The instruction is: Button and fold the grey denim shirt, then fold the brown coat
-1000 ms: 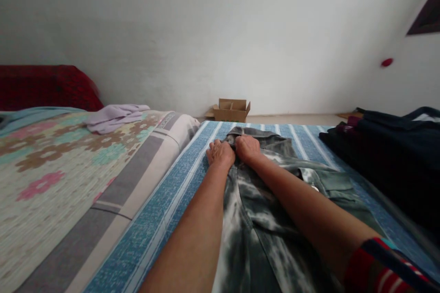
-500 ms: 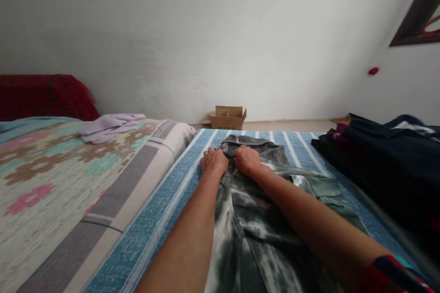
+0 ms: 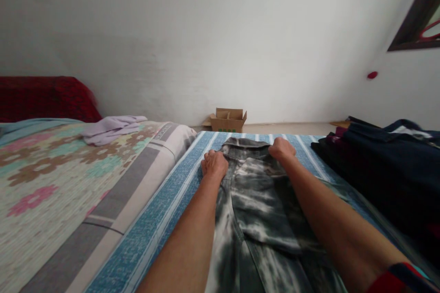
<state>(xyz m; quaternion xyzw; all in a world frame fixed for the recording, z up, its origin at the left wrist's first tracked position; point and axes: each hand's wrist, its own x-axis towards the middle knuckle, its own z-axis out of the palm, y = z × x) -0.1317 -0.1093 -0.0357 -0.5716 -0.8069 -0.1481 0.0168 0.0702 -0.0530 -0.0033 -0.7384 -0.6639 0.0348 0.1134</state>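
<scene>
Grey and white tie-dye trousers lie on a blue striped cloth, with the waistband at the far end. My left hand is closed on the left side of the waistband, its fingertips partly hidden by the back of the hand. At the right corner of the waistband, my right hand is closed in a fist round the fabric. Between the two hands the waistband lies stretched and fairly flat. Some folds run across the trousers near my right forearm.
On the right lies a pile of dark folded clothes. To the left is a bed with a floral cover and a lilac cloth. An open cardboard box stands beyond the far edge, by the wall.
My right hand has moved right, away from my left hand, taking the waistband's right part with it. The waistband is now spread out. My left hand has stayed in place.
</scene>
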